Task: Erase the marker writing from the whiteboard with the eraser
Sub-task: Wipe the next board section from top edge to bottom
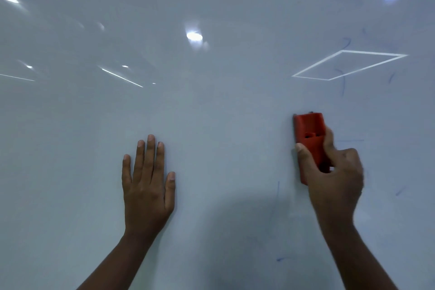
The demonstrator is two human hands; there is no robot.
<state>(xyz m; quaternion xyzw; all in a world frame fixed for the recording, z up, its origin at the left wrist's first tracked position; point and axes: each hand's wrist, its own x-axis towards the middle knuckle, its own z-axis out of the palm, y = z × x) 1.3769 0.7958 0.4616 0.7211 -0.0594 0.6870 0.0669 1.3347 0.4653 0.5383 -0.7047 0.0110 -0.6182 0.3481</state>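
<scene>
Erasing looks mostly done: right hand grips the eraser on the whiteboard, left hand spread flat, faint blue strokes remaining.

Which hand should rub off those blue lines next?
The right hand. It already grips the red eraser, and the faint blue marks lie around it. The left hand rests flat on the whiteboard, holding nothing.

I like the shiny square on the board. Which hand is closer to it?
Right. The right hand, gripping the red eraser, is just below the square light reflection. The left hand lies flat far off to its lower left.
</scene>
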